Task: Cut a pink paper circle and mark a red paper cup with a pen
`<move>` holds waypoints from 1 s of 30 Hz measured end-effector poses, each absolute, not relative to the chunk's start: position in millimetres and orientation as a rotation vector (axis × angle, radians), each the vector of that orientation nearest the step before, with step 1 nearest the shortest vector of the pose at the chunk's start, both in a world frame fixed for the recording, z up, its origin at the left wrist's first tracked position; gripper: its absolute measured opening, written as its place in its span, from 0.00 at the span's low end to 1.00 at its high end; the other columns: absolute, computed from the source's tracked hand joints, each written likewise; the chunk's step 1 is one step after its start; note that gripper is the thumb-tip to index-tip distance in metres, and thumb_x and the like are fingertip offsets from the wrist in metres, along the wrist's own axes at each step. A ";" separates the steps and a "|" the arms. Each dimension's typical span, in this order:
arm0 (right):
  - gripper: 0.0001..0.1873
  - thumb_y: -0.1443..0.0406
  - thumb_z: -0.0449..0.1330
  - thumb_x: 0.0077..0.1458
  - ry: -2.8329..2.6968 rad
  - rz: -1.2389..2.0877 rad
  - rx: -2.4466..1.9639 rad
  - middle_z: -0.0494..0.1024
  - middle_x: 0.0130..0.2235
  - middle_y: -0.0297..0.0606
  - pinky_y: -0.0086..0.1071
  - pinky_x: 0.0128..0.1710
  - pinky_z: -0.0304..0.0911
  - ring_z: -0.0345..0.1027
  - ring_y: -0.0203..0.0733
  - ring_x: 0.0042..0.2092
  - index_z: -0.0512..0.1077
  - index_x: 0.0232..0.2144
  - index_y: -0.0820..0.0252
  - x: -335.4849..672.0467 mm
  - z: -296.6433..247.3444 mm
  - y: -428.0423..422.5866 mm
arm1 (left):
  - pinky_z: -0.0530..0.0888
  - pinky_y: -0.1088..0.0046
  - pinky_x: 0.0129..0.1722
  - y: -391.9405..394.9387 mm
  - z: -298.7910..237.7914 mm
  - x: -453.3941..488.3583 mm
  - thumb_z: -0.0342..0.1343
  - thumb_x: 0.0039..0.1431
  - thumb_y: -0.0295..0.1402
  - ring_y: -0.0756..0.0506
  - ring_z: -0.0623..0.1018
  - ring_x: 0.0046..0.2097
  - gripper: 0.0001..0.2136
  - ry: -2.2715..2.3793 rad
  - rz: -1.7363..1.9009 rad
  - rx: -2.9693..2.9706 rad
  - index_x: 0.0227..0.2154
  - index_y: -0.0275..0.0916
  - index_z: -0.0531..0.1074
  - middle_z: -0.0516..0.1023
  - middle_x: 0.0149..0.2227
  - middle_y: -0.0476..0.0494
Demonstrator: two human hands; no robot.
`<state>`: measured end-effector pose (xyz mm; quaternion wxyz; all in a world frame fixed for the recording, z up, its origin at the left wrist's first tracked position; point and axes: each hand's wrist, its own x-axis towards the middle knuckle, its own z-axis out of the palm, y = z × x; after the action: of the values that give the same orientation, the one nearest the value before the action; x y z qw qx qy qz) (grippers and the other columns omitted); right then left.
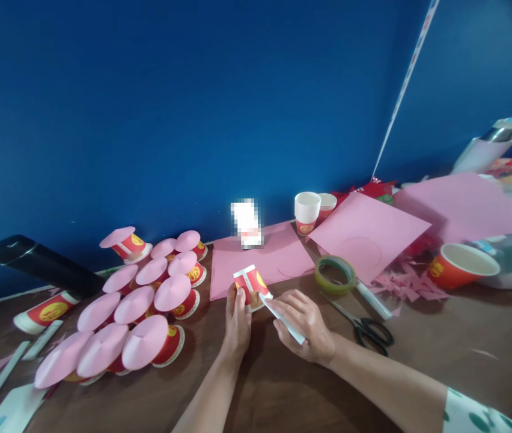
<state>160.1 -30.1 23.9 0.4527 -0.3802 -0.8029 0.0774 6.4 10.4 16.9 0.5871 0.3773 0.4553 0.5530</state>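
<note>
A small red paper cup (252,290) with a yellow print and a white strip down its side is in my left hand (238,322), the fingers wrapped round its left side. My right hand (304,322) is closed on a narrow white paper strip (289,323), whose upper end meets the cup's lower right edge. To the left stand several similar red cups (172,346), upside down, each topped with a pink paper disc (145,343). A pink sheet (260,258) lies just behind my hands.
Right of my hands are a tape roll (335,275), black-handled scissors (371,334) and pink paper scraps (407,285). A white-and-red cup stack (307,210), more pink sheets (368,231) and an orange cup (461,267) stand beyond. A black flask (44,261) leans at left, against the blue wall (220,108) side.
</note>
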 end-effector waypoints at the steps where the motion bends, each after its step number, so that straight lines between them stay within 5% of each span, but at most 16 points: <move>1: 0.24 0.71 0.52 0.51 -1.977 0.193 -0.947 0.74 0.42 0.43 0.42 0.41 0.65 0.66 0.44 0.40 0.63 0.52 0.59 160.4 24.4 -30.0 | 0.70 0.71 0.35 10.2 17.7 6.7 0.51 0.54 0.43 0.46 0.73 0.35 0.17 1.044 1.288 0.878 0.44 0.39 0.65 0.73 0.36 0.43; 30: 0.24 0.70 0.52 0.51 -1.969 0.201 -0.924 0.74 0.43 0.44 0.42 0.41 0.65 0.67 0.44 0.40 0.62 0.53 0.59 162.7 21.7 -28.6 | 0.69 0.71 0.37 11.8 11.3 6.7 0.48 0.56 0.42 0.48 0.72 0.35 0.12 0.988 1.302 0.892 0.36 0.39 0.66 0.71 0.34 0.46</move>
<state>162.7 -28.6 21.7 0.4604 -0.3756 -0.8001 0.0818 6.7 11.8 11.3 0.5971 0.3842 0.4259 0.5608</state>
